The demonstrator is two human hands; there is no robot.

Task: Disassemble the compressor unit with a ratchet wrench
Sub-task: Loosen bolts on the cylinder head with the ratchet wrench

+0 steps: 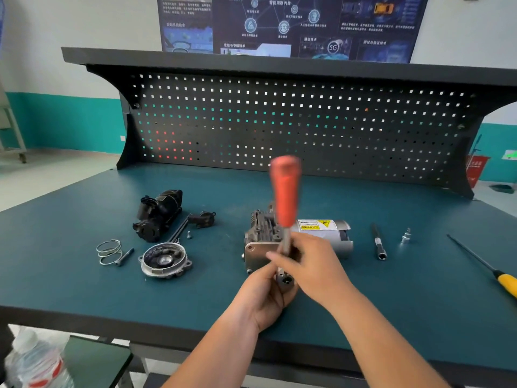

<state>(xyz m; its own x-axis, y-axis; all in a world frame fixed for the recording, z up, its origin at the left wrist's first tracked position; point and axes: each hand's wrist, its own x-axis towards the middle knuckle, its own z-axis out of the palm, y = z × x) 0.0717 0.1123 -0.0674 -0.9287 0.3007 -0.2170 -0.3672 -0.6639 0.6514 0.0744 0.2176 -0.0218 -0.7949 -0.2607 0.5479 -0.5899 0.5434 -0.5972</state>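
The compressor unit (pixel 316 233), a grey finned block with a silver motor can and a yellow warning label, lies on the green bench. In front of it a ratchet wrench (pixel 284 191) with a red handle stands upright, its handle blurred. My left hand (pixel 265 292) grips the wrench's metal head at the bottom. My right hand (pixel 313 264) holds the steel shank just above, its fingers curled round it. My hands hide the near side of the compressor and most of the wrench head.
Removed parts lie to the left: a black cylinder (pixel 158 214), a round cover (pixel 165 260), a spring (pixel 109 252), a bolt (pixel 125 256). To the right lie an extension bar (pixel 379 245), a socket (pixel 405 236) and a yellow-handled screwdriver (pixel 492 271). A pegboard (pixel 293 121) backs the bench.
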